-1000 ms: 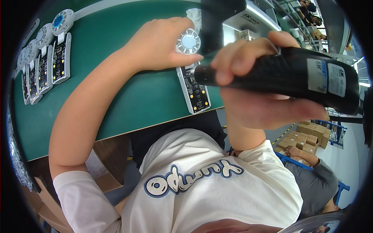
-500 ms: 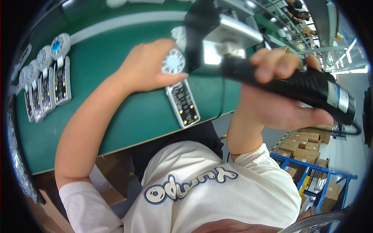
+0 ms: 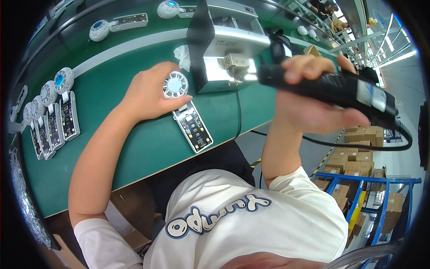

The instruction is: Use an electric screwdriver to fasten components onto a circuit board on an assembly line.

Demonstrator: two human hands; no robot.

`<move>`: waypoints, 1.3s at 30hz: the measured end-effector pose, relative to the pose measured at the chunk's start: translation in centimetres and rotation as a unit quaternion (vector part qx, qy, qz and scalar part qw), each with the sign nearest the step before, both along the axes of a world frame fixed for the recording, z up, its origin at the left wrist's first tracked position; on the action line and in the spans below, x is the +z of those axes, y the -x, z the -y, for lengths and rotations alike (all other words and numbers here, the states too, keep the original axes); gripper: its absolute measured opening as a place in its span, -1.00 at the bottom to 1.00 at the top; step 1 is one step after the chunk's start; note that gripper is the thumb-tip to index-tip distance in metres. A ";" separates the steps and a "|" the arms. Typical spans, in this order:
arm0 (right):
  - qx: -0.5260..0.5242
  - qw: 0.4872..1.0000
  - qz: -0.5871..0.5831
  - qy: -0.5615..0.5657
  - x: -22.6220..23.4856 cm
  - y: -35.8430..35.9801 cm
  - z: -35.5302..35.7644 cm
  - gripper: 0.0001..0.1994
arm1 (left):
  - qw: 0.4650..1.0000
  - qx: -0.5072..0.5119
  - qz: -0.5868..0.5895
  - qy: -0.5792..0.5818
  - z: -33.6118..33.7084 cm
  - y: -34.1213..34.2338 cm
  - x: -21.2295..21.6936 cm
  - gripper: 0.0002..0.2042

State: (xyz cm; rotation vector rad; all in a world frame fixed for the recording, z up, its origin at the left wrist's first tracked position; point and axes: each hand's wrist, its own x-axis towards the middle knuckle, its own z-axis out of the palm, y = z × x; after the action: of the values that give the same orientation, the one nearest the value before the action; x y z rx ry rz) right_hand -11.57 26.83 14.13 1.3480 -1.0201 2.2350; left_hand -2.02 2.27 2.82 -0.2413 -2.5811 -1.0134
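My left hand (image 3: pixel 150 92) is closed round the head of a small fan (image 3: pixel 175 85), thumb along its lower rim. The fan has a round white grille with a pale blue centre. Its handle's circuit board (image 3: pixel 195 127) lies bare, pointing toward the bench's near edge. Raised on the right, my right hand (image 3: pixel 309 105) is wrapped round a black corded electric screwdriver (image 3: pixel 329 87). The driver's front end points left at the lit front of a metal box, apparently a screw feeder (image 3: pixel 235 42). Blur and glare obscure the bit.
Several similar fans (image 3: pixel 69 114) with bare boards stand in a row at the left. Two more fans (image 3: pixel 99 30) lie beyond the pale rail. A white crumpled cloth (image 3: pixel 182 57) sits beside the feeder. The black cord (image 3: pixel 358 145) loops at the right; cartons (image 3: pixel 358 168) stand beyond.
The whole view has shifted, so the bench things appear farther left. Relative to the feeder, the screwdriver sits farther right, uncovering more of its lit front. Both hands keep their grip.
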 end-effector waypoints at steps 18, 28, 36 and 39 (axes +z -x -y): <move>0.251 0.952 0.083 -0.156 -4.3 -5.5 3.9 0.09 | 1.000 0.006 -0.010 0.007 0.3 0.1 -0.7 -0.43; 0.284 0.940 0.084 -0.170 -5.8 -4.8 5.9 0.12 | 1.000 0.009 0.018 0.012 0.3 -0.1 -0.6 -0.41; 0.294 0.933 0.137 -0.155 -5.6 -5.2 7.0 0.12 | 0.997 0.026 0.029 0.066 0.5 0.4 0.4 -0.40; 0.297 0.936 0.110 -0.154 -4.1 -4.4 4.2 0.01 | 0.998 0.023 -0.021 0.048 0.2 -0.1 -0.8 -0.42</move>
State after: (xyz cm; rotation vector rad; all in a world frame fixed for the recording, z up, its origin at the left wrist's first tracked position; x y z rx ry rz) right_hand -7.22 22.62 10.04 1.7544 -1.1983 2.8050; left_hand -1.95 2.07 2.01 -0.2251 -2.5876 -0.8618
